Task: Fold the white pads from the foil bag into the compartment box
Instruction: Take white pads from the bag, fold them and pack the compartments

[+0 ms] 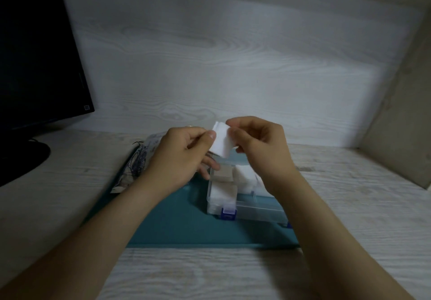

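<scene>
I have left hand (179, 159) and right hand (258, 148) both pinching one white pad (221, 142); the compartment box (256, 208) lies at its five o'clock, foil bag (137, 164) at eight.

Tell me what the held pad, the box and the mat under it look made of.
The pad: soft white cotton or nonwoven fibre, matte; it curves between the left hand and right hand. The box: clear hard plastic, glossy; contents show through its walls. The mat: teal, flat, matte, perhaps rubber or silicone; unclear.
</scene>
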### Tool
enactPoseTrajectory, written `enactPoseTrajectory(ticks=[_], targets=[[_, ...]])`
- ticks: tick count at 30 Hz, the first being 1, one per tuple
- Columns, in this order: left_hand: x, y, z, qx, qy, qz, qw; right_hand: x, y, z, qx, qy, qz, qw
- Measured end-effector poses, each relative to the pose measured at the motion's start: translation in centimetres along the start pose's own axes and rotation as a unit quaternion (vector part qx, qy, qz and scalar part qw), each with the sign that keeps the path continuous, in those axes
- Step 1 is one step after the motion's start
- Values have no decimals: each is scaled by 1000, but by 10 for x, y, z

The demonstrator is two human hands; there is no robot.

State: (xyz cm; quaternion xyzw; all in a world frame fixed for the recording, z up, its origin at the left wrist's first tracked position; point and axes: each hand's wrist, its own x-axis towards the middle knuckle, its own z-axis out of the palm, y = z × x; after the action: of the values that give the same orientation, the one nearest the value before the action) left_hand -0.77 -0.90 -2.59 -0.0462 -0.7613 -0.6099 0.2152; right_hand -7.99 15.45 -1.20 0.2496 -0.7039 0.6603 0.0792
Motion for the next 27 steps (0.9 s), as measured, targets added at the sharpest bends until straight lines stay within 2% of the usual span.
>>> enactPoseTrajectory(ticks=[2,4,9,12,17,23,27], targets=[[1,-5,0,58,41,22,997,0,-2,-5,7,-1,80,997],[1,-7,-2,122,68,45,989,0,-4,-11,-48,-26,129,990],[-4,-2,0,227,32,81,970,-4,-13,-16,-168,-139,200,955],[-6,1,0,270,5,107,957,-6,-17,-15,-217,-158,199,943],[-10,5,0,276,-57,89,955,-6,-17,-14,-280,-163,172,930],[-9,4,-1,282,-97,74,952,-10,-20,-12,-280,-182,183,925],[-12,9,1,323,-156,82,930,-12,-17,-9,-342,-188,136,911]])
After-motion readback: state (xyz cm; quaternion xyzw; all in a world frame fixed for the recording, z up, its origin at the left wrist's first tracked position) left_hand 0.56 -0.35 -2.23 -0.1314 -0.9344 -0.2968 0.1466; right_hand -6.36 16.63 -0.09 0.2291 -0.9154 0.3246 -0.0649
